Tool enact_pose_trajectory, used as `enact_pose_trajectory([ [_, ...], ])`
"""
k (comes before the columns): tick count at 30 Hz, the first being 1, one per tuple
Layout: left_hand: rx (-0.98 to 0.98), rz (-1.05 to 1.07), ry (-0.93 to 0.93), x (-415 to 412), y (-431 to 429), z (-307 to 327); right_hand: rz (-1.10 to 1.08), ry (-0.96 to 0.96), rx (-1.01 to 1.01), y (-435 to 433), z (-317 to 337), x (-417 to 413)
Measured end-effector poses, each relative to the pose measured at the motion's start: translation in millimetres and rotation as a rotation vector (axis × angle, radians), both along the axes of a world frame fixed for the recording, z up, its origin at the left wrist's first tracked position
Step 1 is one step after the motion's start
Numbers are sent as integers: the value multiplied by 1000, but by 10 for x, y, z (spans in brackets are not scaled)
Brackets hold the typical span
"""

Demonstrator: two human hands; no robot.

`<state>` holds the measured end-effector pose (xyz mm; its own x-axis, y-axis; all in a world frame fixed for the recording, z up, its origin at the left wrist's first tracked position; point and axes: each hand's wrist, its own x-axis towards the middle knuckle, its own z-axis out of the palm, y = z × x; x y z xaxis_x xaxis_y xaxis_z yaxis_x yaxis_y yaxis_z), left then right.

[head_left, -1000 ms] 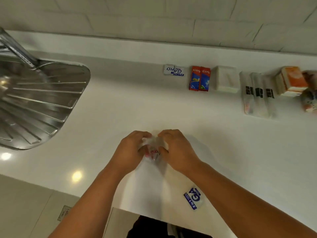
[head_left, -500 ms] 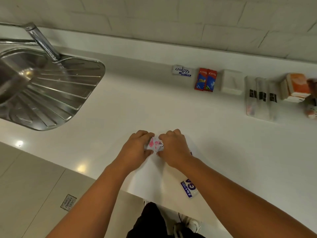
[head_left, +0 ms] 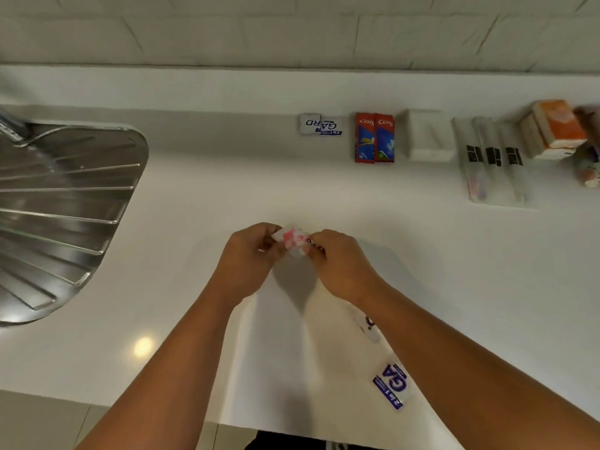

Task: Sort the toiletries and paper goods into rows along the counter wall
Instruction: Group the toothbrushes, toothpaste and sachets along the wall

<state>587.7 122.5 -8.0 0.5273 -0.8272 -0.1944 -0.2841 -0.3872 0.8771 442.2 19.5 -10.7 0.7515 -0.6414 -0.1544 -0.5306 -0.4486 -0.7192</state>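
Note:
Over the middle of the white counter (head_left: pixel 194 254), my left hand (head_left: pixel 250 258) and my right hand (head_left: pixel 341 264) both pinch a small white sachet with pink print (head_left: pixel 292 238). Along the wall lie two blue-and-white shampoo sachets (head_left: pixel 319 125), two red toothpaste boxes (head_left: pixel 374 138), a white soap box (head_left: pixel 428 138), three wrapped toothbrush packs (head_left: pixel 493 160) and an orange tissue pack (head_left: pixel 555 128). Another blue sachet (head_left: pixel 391 384) lies near the front edge beside my right forearm. A small white sachet (head_left: pixel 368 326) peeks out from under that forearm.
A steel sink drainboard (head_left: pixel 58 206) fills the left side, with a tap (head_left: pixel 13 128) at its far corner. A blurred patterned item (head_left: pixel 589 170) sits at the right edge. The counter's front edge runs along the bottom, with floor tiles below.
The view has shifted, so the sink sits further left. Both hands stay together on the pink-print sachet, which now shows more between the fingers. The row at the wall has not changed.

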Motion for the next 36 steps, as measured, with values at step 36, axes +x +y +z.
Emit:
enact_pose_trajectory([
  [36,-10,-16,-444,1111,-3055,-187,-574,-11,14,-1742,-109,1244],
])
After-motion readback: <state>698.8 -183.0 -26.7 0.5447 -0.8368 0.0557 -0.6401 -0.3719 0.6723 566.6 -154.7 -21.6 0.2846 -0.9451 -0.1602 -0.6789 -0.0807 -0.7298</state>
